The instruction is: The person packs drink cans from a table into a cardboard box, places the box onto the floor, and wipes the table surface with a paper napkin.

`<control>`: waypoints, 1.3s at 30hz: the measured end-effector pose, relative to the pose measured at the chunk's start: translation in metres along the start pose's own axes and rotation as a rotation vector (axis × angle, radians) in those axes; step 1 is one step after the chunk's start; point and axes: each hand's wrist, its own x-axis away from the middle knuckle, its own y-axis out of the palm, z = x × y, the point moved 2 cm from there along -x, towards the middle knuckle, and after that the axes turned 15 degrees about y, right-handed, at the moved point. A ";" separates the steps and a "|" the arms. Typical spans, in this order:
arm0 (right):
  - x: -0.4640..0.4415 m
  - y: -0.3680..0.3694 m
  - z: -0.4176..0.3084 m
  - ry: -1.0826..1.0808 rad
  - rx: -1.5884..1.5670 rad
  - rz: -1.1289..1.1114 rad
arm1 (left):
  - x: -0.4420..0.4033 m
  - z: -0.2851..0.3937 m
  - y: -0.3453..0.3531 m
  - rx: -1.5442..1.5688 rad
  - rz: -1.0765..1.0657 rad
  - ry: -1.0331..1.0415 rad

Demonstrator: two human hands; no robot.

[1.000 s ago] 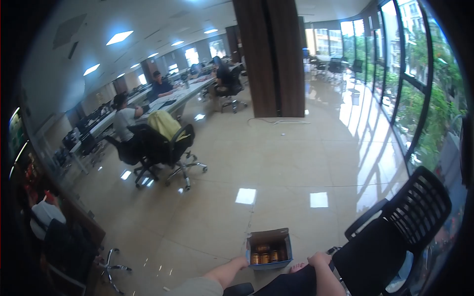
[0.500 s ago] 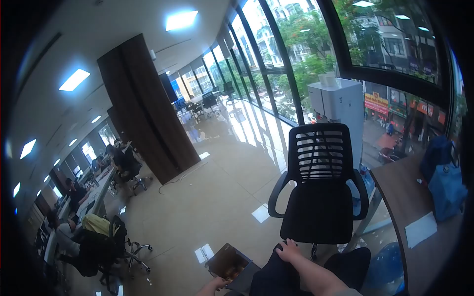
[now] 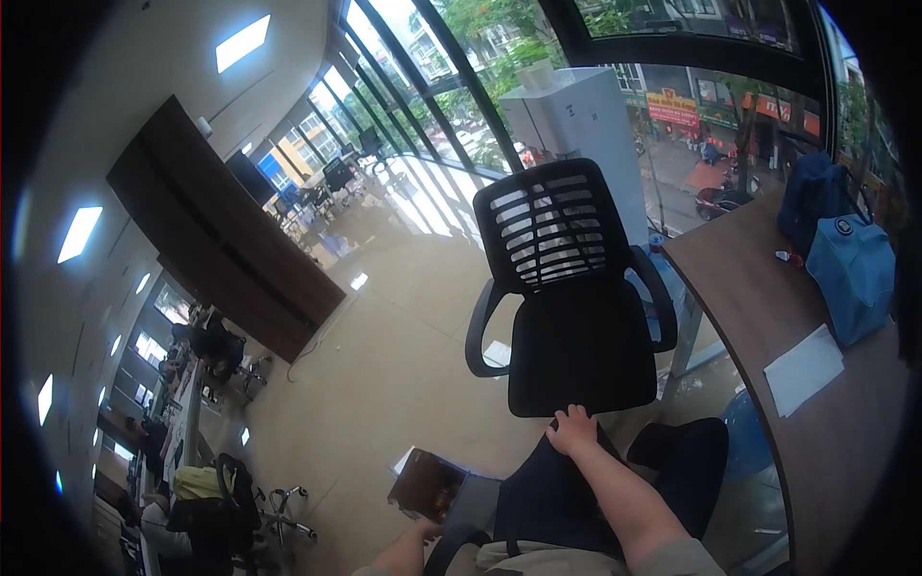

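Observation:
An open box (image 3: 459, 511) with dark inner walls and jars or cans inside sits low in front of me, beside my leg. My left hand (image 3: 419, 532) is at its near edge, fingers closed on the rim; part of the hand is hard to make out. On my dark-trousered knee, at the front edge of a black chair seat (image 3: 582, 355), rests my right hand (image 3: 573, 431), fingers spread and holding nothing.
A wooden desk (image 3: 740, 278) at the right bears a blue bag (image 3: 853, 274) and white paper (image 3: 805, 371). Behind the chair stands a white water dispenser (image 3: 586, 125) by the windows. A brown pillar (image 3: 221, 230) and seated people are at the left.
The view has swung right, bringing the desk, bags and dispenser in. My right hand, closed at my knee at first, now lies there with spread fingers. My left hand stays at the box.

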 end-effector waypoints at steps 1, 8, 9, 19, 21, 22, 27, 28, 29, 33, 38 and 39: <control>-0.002 0.003 0.009 0.023 0.011 -0.006 | -0.010 0.004 0.001 0.013 -0.038 0.001; 0.001 -0.014 0.069 0.056 -0.153 0.164 | -0.065 0.024 0.023 -0.368 -0.558 0.094; 0.006 -0.017 0.077 0.030 -0.162 0.203 | -0.066 0.019 0.027 -0.498 -0.687 0.145; 0.003 -0.043 0.090 0.098 -0.277 0.266 | -0.055 0.063 0.045 -0.250 -0.504 -0.089; -0.011 -0.046 0.088 0.129 -0.239 0.270 | -0.072 0.081 0.052 -0.293 -0.552 -0.060; -0.019 -0.045 0.090 0.152 -0.246 0.248 | -0.076 0.085 0.058 -0.343 -0.606 -0.036; -0.048 -0.054 0.080 0.065 -0.238 0.116 | -0.066 0.058 0.073 -0.381 -0.748 0.026; -0.050 -0.057 0.073 0.043 -0.297 0.121 | -0.076 0.063 0.067 -0.338 -0.728 0.063; -0.052 -0.055 0.070 0.032 -0.350 0.122 | -0.056 0.067 0.043 -0.267 -0.514 0.147; -0.038 -0.052 0.095 0.157 -0.406 0.228 | -0.079 0.169 0.020 -0.113 -0.259 0.487; -0.011 -0.042 0.137 0.093 -0.433 0.460 | 0.011 0.361 0.019 -0.272 -0.383 0.881; 0.005 -0.041 0.142 0.079 -0.410 0.660 | 0.053 0.403 0.021 -0.294 -0.416 0.985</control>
